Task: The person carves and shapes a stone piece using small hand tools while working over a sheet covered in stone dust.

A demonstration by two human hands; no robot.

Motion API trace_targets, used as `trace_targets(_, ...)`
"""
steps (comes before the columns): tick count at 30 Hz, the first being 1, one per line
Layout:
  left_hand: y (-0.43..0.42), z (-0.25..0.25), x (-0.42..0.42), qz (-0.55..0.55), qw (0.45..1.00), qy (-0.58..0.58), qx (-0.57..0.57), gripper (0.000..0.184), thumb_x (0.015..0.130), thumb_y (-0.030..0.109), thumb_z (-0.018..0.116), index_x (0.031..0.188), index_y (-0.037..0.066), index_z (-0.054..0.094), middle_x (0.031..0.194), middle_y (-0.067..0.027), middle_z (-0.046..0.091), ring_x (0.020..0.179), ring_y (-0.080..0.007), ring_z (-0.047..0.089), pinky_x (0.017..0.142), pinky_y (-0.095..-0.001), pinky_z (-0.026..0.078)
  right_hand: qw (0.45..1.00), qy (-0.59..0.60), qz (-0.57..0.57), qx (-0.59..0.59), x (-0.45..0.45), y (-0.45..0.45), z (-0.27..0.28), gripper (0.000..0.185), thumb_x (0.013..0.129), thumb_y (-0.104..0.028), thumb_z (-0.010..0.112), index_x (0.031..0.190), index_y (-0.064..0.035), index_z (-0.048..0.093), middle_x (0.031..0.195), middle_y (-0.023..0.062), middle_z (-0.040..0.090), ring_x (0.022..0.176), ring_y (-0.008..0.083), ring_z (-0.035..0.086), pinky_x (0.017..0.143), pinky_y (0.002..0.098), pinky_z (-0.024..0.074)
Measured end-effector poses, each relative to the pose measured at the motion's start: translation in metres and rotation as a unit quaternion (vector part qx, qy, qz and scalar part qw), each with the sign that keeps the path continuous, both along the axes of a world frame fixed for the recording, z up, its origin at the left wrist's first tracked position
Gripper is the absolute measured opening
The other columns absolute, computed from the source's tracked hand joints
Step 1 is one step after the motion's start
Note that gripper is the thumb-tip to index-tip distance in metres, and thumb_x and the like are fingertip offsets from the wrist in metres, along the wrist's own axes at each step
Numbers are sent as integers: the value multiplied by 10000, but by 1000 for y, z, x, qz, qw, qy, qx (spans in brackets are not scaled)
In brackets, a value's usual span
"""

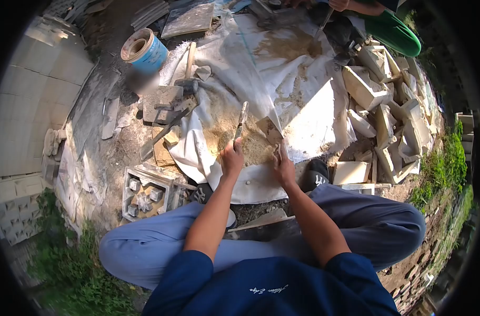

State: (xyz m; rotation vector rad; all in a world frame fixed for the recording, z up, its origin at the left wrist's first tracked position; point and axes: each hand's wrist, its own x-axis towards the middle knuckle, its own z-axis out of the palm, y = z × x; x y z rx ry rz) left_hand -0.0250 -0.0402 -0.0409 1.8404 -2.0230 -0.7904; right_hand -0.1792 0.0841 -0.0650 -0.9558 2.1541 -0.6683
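My left hand [231, 156] is closed around the lower end of a narrow, dust-covered hand tool [243, 117], which points up and away from me. I cannot make out its exact kind. In my right hand [283, 166] is a flat, squarish stone piece [270, 130], gripped at its near edge and tilted. Both hands are over a white sheet [235, 190], just in front of my crossed legs. Sandy powder [250, 150] lies on the sheet beneath and between them.
A hammer [187, 79] and a blue bucket [148, 52] are at the far left. Nearer stands a mould box [145, 192] with small blocks. Broken cast pieces [382, 105] are heaped on the right. Another person's hand [339, 5] holds a tool at the top.
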Motion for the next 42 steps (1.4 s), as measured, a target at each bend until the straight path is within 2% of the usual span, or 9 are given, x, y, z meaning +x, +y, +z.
trace_targets(5, -4, -32, -7, -10, 1000, -12, -11, 480, 993, 456, 458, 823, 36, 617, 810, -261, 651, 847, -486, 610, 770, -559, 460, 1000, -8, -27, -12, 0, 3, -8, 766, 942, -271, 574, 1558, -277, 118, 940, 259, 674, 870, 459, 641, 769, 505, 489)
trace_targets(8, -18, -30, -9, -6, 992, -21, 125, 466, 991, 441, 464, 825, 33, 617, 815, -253, 650, 820, -480, 594, 763, -552, 456, 998, -34, -32, -30, -2, 4, -9, 761, 940, -272, 577, 1556, -273, 131, 935, 259, 672, 869, 462, 640, 773, 500, 488)
trace_targets(11, -12, -41, -10, -1, 999, -37, 25, 448, 990, 429, 467, 873, 26, 625, 805, -259, 649, 844, -480, 601, 780, -555, 454, 999, -34, -34, -17, -3, 1, -12, 758, 936, -262, 584, 1554, -267, 146, 923, 260, 670, 871, 460, 641, 775, 499, 488)
trace_targets(14, -5, -6, -27, 50, 999, 6, 10, 443, 987, 432, 474, 919, 20, 623, 789, -273, 642, 893, -484, 607, 787, -561, 452, 998, -41, -43, -2, -3, 3, -6, 758, 934, -258, 588, 1553, -268, 150, 929, 251, 674, 864, 457, 643, 778, 500, 491)
trace_targets(21, 0, -38, -12, -27, 996, -36, 74, 441, 982, 422, 496, 966, 0, 624, 751, -282, 637, 804, -485, 627, 748, -547, 483, 998, -32, -35, -27, -2, 1, -9, 753, 933, -272, 581, 1554, -254, 156, 966, 239, 681, 879, 447, 650, 792, 496, 500)
trace_targets(28, 1, -10, -21, 24, 998, 27, 56, 440, 978, 416, 501, 907, 3, 636, 802, -290, 650, 846, -467, 637, 754, -541, 487, 999, -34, -38, -8, -3, 2, -10, 750, 931, -264, 583, 1552, -256, 162, 948, 239, 683, 877, 448, 650, 799, 495, 502)
trace_targets(31, 5, -15, -14, 22, 999, 14, 38, 455, 982, 434, 482, 892, 19, 649, 825, -251, 661, 834, -441, 640, 754, -530, 479, 998, -38, -37, -16, -3, 0, -6, 749, 934, -265, 585, 1552, -254, 162, 939, 238, 682, 868, 446, 651, 794, 494, 498)
trace_targets(33, 3, -15, -8, -10, 992, -57, 108, 438, 976, 408, 511, 850, 4, 623, 813, -256, 654, 808, -451, 636, 727, -522, 485, 998, -42, -38, -16, -3, 0, -2, 733, 941, -266, 583, 1550, -261, 175, 931, 246, 679, 848, 449, 649, 776, 491, 497)
trace_targets(42, 4, -13, -10, 36, 999, -1, -1, 412, 976, 386, 514, 849, 12, 632, 788, -268, 652, 779, -473, 635, 711, -539, 494, 998, -43, -42, -18, -3, 3, -13, 740, 941, -271, 581, 1551, -278, 162, 909, 227, 680, 841, 443, 651, 772, 489, 492)
